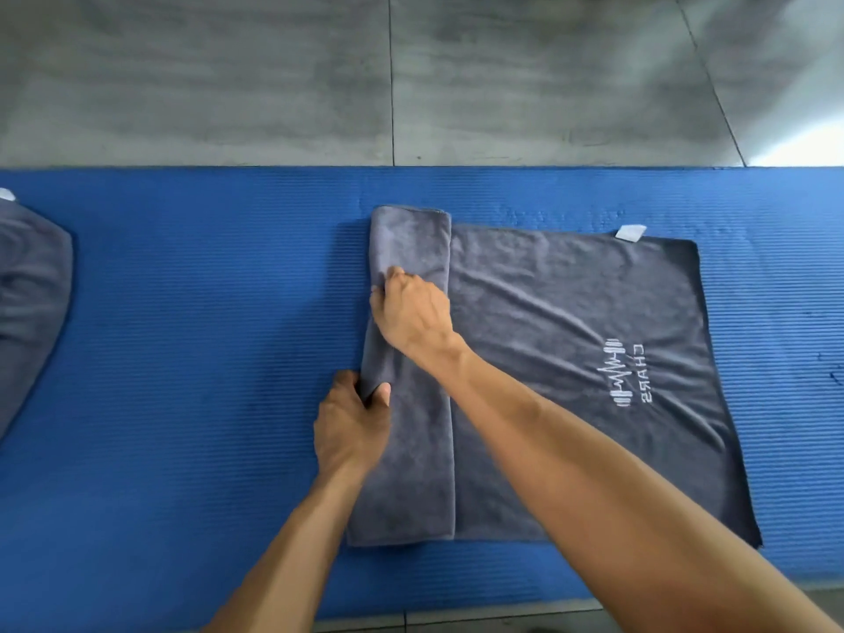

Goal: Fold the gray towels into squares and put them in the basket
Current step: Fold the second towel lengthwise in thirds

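A gray towel (571, 312) lies spread on the blue mat (205, 335), with a white logo near its right side and a white tag at its far right corner. Its left end is folded over into a narrow band (411, 472). My left hand (349, 422) grips the band's left edge, thumb on top and fingers curled under. My right hand (411, 308) reaches across and pinches the same folded edge farther from me. No basket is in view.
A second gray towel (27, 290) lies bunched at the mat's left end, partly out of frame. Beyond the mat's far edge is gray tiled floor (502, 84); tile also shows along the near edge.
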